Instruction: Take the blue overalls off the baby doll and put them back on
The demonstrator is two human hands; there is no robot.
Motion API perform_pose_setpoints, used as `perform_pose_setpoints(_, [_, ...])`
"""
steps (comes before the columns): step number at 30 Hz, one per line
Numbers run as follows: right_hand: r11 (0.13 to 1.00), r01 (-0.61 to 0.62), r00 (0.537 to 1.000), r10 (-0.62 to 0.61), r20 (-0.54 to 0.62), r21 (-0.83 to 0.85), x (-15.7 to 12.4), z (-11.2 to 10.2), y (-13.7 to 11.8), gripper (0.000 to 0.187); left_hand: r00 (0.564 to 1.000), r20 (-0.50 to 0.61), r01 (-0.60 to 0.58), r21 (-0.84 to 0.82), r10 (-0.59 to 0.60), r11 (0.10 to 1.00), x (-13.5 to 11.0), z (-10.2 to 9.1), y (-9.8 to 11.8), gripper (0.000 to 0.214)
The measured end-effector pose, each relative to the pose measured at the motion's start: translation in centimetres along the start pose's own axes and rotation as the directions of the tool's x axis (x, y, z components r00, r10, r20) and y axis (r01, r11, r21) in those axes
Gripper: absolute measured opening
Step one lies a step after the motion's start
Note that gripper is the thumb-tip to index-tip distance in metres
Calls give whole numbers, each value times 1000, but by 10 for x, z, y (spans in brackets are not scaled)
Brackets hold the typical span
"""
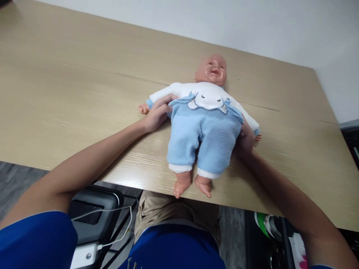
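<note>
A baby doll (204, 123) lies face up on the wooden table (84, 86), its bare feet close to the front edge. It wears a fleece outfit, white at the top and light blue below, with a sleeping animal face on the chest. My left hand (158, 114) grips the doll's side at the waist, thumb and fingers at the blue cloth under its outstretched arm. On the opposite side my right hand (246, 138) holds the doll's hip; most of its fingers are hidden behind the outfit.
A white wall (266, 26) stands behind the table. Below the front edge on the left are a dark grey case (95, 213) and a white device (84, 257) with a cable. A black container (255, 239) with several items sits below on the right.
</note>
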State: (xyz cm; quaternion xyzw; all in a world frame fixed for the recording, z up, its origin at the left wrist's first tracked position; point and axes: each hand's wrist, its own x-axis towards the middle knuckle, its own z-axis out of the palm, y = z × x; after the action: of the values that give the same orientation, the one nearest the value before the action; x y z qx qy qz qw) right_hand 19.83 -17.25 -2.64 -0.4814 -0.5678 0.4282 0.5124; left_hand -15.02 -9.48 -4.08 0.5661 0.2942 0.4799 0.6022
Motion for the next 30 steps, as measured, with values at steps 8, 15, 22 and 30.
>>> perform_pose_setpoints(8, [998, 67, 994, -66, 82, -15, 7, -9, -23, 43, 950, 205, -302, 424, 234, 854, 7, 0, 29, 61])
perform_pose_setpoints(15, [998, -53, 999, 53, -2, -20, 29, -5, -28, 43, 988, 60, -156, 332, 144, 930, 24, 22, 29, 72])
perform_pose_setpoints(22, [958, -28, 999, 15, -47, -285, 15, -13, 5, 53, 988, 143, -128, 571, 56, 811, 7, -4, 11, 75])
perform_pose_setpoints(30, [956, -253, 947, 277, -166, 149, 6, 8, 16, 50, 994, -74, 95, 170, -83, 981, -8, 27, -4, 66])
